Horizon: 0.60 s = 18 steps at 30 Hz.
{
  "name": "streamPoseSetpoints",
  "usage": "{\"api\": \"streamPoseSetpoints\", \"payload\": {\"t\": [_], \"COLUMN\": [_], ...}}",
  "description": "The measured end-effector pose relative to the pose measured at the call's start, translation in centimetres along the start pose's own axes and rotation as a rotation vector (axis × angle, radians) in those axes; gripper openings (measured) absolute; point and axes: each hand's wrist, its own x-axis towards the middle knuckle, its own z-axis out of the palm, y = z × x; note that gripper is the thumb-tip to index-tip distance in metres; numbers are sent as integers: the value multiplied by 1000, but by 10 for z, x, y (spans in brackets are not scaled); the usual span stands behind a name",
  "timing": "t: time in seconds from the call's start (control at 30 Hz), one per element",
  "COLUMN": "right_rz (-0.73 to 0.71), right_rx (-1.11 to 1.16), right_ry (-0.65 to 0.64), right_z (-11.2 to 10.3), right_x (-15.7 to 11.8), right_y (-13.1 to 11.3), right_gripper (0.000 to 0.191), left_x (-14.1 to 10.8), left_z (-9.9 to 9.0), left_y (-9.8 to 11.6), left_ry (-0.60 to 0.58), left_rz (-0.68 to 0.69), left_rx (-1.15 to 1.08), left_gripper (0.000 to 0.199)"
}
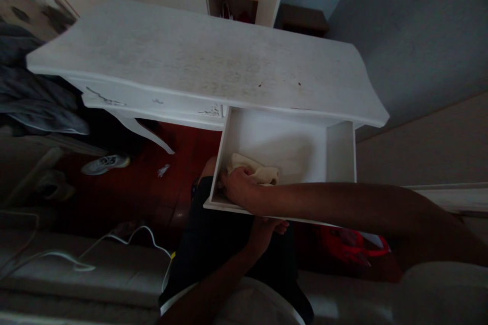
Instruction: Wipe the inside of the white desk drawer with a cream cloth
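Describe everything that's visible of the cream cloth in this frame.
The cloth is pale cream and soft-looking; dim light hides its fine texture. It lies bunched, with a rounded fold at its right end, in the front left part of the open white drawer. The right hand rests on it and covers its near left portion; whether it grips or only presses is unclear.

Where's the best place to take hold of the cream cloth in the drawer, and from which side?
I'd pinch the cream cloth by its folded right end, coming from above. That end shows uncovered on the drawer floor, while the right hand covers part of the left end, near the front-left corner, where walls leave less room.
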Motion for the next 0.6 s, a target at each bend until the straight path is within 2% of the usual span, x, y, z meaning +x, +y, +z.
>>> {"api": "streamPoseSetpoints", "payload": {"t": [0.07, 0.17, 0.4, 0.6], "right_rz": [-16, -2, 173, -114], "right_rx": [-97, -126, -61, 6], "right_ry": [-59, -84, -158, -116], "right_z": [-2, -2, -12, -33], "right_x": [-3, -9, -26, -37], "right_y": [-1, -1, 11, 17], "right_gripper": [28, 29, 30, 38], "left_x": [-1, 0, 5, 2], "left_z": [0, 0, -2, -1], "left_y": [0, -1, -5, -5], "left_ry": [-4, -3, -29, -31], "left_rz": [6, -8, -9, 7], "left_rx": [1, 8, 24, 39], "left_gripper": [36, 35, 39, 40]}}
